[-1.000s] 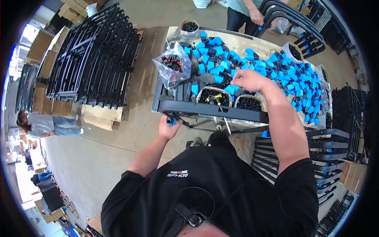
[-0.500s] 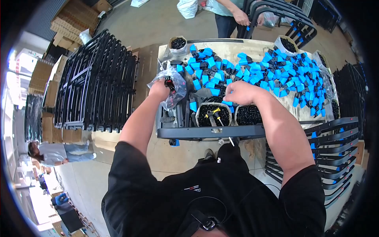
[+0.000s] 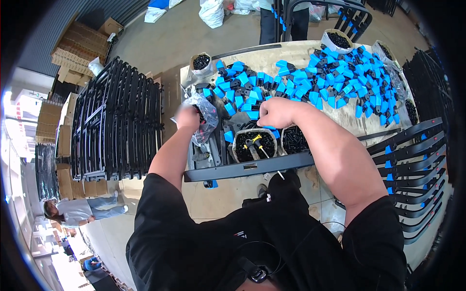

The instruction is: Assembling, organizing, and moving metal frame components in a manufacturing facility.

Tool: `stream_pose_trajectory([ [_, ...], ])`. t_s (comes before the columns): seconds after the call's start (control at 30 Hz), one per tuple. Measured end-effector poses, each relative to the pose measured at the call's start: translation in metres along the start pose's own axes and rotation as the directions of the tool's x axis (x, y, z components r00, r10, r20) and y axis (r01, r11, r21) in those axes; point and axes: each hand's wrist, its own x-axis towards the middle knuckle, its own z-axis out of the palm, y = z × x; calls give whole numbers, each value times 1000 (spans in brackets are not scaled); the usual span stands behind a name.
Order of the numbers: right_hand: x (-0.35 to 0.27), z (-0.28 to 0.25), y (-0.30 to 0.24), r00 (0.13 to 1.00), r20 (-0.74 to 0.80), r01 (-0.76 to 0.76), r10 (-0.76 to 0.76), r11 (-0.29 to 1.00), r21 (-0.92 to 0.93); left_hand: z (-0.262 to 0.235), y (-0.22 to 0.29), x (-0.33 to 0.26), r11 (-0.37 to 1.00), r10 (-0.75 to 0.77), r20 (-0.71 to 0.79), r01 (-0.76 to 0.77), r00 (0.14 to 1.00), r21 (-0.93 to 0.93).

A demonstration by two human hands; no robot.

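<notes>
My left hand (image 3: 187, 118), smeared by motion, is at a clear plastic bag (image 3: 208, 121) of dark parts on the table's left side. Its fingers are too blurred to read. My right hand (image 3: 277, 112) is closed, fingers curled together above the near edge of the blue-and-black plastic pieces (image 3: 302, 86). Whatever it may hold is hidden. Below it stand two tubs of small black parts, the left tub (image 3: 241, 153) and the right tub (image 3: 295, 140). A yellow-and-black-handled tool (image 3: 253, 142) with a thin shaft rests on the left tub. Along the near edge runs a dark metal bar (image 3: 228, 172).
Black frames (image 3: 116, 121) stand stacked at left; curved black bars (image 3: 412, 179) are stacked at right. More tubs of black parts (image 3: 201, 62) sit along the far edge. A person (image 3: 284, 26) stands across the table beside black frames; another person (image 3: 80, 212) is far left.
My left hand, earlier showing a black-and-red part, is now blurred at the bag. My right hand stays curled near the blue pieces. The view has shifted; the person opposite's hands have left view.
</notes>
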Motion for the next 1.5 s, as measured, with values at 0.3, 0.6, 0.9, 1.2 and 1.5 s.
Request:
stream_pose_trajectory([
  [0.3, 0, 0, -6, 1000, -25, -4, 2, 999, -49, -41, 13, -36, 979, 182, -192, -196, 965, -57],
  [0.6, 3, 0, 2, 999, -24, 22, -23, 999, -47, -194, 136, -225, 580, 515, -247, -546, 821, -605],
  [0.9, 3, 1, 6, 998, -61, -18, 18, 1000, 1, -175, 163, -252, 581, 569, -358, -670, 741, -462],
  [1.2, 0, -4, 2, 996, -72, -51, 47, 997, -52, -172, 167, -250, 555, 644, -419, -767, 641, -322],
  [1.5, -5, -6, -1, 992, -124, -28, 19, 997, -67, -149, 166, -274, 664, 700, -352, -747, 621, 4],
])
